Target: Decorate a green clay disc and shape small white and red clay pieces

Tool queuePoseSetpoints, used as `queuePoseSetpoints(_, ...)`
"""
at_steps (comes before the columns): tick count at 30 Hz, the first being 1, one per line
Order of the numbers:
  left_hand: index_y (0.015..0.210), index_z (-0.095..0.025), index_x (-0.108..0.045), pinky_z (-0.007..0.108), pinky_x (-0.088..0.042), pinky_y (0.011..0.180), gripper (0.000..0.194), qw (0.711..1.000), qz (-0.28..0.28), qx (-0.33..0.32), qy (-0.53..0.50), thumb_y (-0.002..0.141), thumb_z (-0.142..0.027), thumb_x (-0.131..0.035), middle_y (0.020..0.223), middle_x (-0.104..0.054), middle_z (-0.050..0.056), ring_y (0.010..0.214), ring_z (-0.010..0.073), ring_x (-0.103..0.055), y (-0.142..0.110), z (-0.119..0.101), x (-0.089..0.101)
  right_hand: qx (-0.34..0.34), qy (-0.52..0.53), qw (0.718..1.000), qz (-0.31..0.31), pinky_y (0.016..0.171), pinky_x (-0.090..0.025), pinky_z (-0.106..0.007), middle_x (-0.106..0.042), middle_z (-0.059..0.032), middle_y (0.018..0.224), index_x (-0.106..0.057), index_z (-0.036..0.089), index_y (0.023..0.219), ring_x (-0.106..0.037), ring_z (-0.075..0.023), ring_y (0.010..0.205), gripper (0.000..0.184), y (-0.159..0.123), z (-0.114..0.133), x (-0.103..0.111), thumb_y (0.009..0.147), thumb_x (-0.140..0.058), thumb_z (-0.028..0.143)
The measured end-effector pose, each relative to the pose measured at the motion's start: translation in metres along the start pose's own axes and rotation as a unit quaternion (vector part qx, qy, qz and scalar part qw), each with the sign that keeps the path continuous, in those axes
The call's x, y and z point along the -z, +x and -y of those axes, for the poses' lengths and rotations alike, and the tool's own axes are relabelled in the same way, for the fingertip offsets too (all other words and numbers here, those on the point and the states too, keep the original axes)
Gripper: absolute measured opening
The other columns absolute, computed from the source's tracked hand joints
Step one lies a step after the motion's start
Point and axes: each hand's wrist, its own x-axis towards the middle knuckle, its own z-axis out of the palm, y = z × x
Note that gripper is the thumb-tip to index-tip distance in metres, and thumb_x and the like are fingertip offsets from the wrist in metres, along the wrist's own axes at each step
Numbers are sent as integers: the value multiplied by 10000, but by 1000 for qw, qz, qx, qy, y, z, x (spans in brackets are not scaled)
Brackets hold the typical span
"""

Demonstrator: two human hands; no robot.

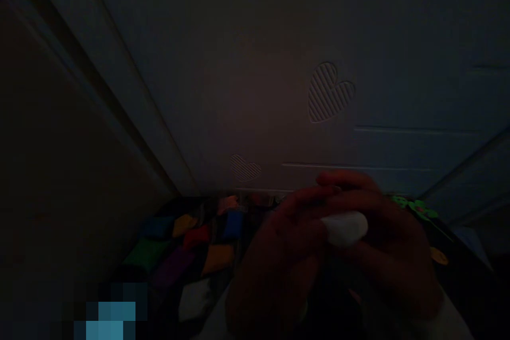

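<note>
In dim light, a smooth white lump (346, 228) that looks like modelling clay sits between my two hands. My left hand (285, 249) has its fingers curled against the lump's left end. Around its right side bend the fingers of my right hand (392, 244). Both hands are closed, close together above the dark surface, and the far fingers overlap near the top. The palms and part of the lump are hidden in shadow.
Several coloured packets lie on the dark table at the left, among them a blue one (233, 224), an orange one (218, 258) and a white one (195, 299). Bright green shapes (418, 208) and a yellow-orange round piece (439, 256) lie at right. A pale panel with heart reliefs (329, 93) rises behind.
</note>
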Motion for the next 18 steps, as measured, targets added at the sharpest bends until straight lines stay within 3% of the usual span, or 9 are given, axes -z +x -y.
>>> queuePoseSetpoints(3, 928, -238, -724, 133, -507, 766, 233, 998, -30, -32, 47, 725, -125, -710, 904, -737, -30, 837, 86, -673, -1, -7, 0, 16, -77, 997, -4, 985, -479, -266, -564, 21, 1253, -618, 338, 1086, -552, -151, 1152, 350, 0, -1, 2, 776, -694, 195)
queuePoseSetpoints(8, 940, -263, -703, 144, -511, 710, 307, 988, -81, -42, 129, 687, -93, -739, 858, -720, -40, 791, 83, -668, -5, -16, -3, 64, -174, 983, 6, 986, -464, -231, -560, 16, 1252, -620, 299, 1046, -544, -135, 1164, 290, 2, 0, 3, 790, -673, 173)
queuePoseSetpoints(13, 917, -246, -708, 125, -500, 695, 248, 981, -104, -61, 152, 685, -177, -762, 861, -728, -21, 779, 79, -667, -7, -19, -8, 77, -192, 978, 16, 939, -511, -294, -565, -11, 1245, -612, 301, 1059, -567, -170, 1138, 292, 2, 1, 5, 802, -655, 168)
queuePoseSetpoints(18, 922, -249, -699, 126, -510, 676, 257, 982, -105, -55, 144, 700, -126, -740, 839, -734, -28, 767, 83, -679, -7, -19, -8, 85, -204, 975, 17, 926, -497, -209, -577, -7, 1216, -614, 275, 1038, -575, -124, 1114, 242, 3, 3, 5, 816, -649, 184)
